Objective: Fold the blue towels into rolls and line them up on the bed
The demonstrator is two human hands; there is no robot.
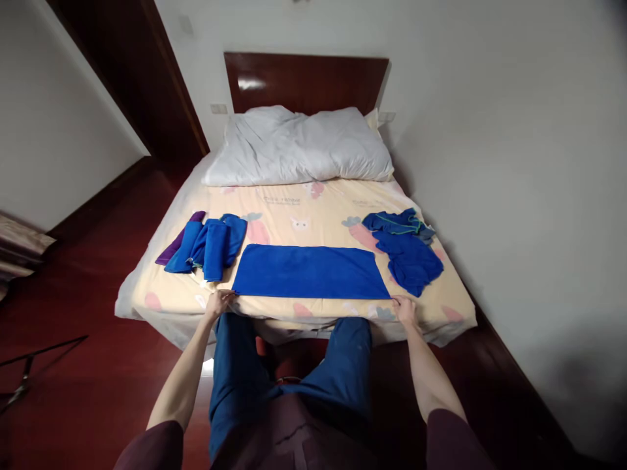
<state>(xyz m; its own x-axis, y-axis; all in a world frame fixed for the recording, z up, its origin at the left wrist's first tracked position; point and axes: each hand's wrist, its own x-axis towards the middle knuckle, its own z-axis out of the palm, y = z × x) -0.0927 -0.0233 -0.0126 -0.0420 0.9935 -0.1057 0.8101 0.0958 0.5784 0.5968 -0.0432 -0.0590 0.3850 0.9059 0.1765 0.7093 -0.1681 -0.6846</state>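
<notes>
Our left hand (219, 304) and right hand (405, 312) pinching blue cloth (312, 273) by near corners, carrot-print bedsheet (323, 212) beneath, white quilt (298, 147), headboard (308, 81), reddish floor (112, 281)

Head cam looks fwd & down over nearby bed (323, 219).

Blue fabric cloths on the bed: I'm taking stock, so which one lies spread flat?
The wide blue rectangular cloth, its near corners in the left hand and right hand. Bundled blue cloths lie to its left, crumpled blue cloths to its right.
</notes>
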